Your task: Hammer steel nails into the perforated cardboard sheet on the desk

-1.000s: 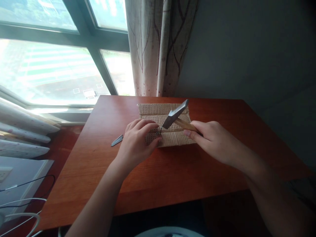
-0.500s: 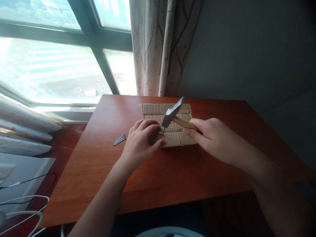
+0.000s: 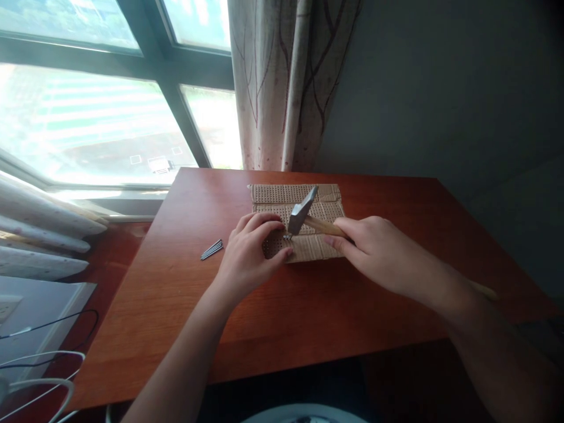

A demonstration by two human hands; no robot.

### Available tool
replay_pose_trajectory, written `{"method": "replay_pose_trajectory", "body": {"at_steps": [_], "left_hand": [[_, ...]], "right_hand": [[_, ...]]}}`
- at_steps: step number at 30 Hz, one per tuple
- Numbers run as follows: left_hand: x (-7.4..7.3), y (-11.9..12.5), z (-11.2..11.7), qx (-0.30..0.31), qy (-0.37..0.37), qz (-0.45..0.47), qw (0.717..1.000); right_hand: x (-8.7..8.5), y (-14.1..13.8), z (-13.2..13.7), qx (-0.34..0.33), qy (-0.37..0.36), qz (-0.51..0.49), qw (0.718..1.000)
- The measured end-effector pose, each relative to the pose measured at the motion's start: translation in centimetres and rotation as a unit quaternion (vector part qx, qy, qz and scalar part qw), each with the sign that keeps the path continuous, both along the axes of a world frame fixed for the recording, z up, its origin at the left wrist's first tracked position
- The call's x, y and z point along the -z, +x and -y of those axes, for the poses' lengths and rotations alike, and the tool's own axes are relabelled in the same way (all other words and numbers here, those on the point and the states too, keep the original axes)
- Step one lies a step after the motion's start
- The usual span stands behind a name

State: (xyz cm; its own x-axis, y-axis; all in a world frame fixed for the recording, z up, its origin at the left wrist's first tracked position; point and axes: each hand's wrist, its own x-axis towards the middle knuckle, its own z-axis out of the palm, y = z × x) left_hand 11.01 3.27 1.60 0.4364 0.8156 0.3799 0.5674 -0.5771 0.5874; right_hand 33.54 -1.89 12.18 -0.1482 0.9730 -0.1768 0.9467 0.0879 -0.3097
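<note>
A piece of brown cardboard (image 3: 318, 249), full of small holes, lies on the reddish wooden table (image 3: 282, 311). My left hand (image 3: 249, 255) rests on its left part, its curled thumb and fingers beside a nail (image 3: 288, 237) that stands in the cardboard. My right hand (image 3: 374, 249) grips the wooden handle of a hammer (image 3: 302, 213). The metal hammer head sits on top of the nail.
A small bundle of loose nails (image 3: 212, 249) lies on the table left of my left hand. A patterned curtain (image 3: 286, 82) hangs behind the table beside a large window (image 3: 101, 100). Cables (image 3: 44, 352) and white objects sit low at the left.
The hammer head was raised half a second ago and has come down onto the nail. My left hand has stayed by the nail.
</note>
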Motion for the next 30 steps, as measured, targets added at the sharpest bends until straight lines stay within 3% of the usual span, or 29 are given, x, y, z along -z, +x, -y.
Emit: {"method": "replay_pose_trajectory", "body": {"at_steps": [5, 22, 27, 30], "left_hand": [[0.0, 0.0, 0.0, 0.006, -0.007, 0.006, 1.000], [0.0, -0.1, -0.1, 0.014, -0.012, 0.018, 1.000], [-0.1, -0.1, 0.0, 0.013, -0.016, 0.021, 1.000], [-0.2, -0.1, 0.0, 0.014, -0.022, 0.022, 0.999]], "right_hand": [[0.3, 0.1, 0.2, 0.014, 0.007, -0.039, 0.999], [2.6, 0.2, 0.2, 0.012, 0.000, -0.033, 0.999], [2.1, 0.6, 0.4, 0.020, 0.012, -0.082, 0.996], [2.1, 1.5, 0.6, 0.045, 0.056, -0.141, 0.987]]}}
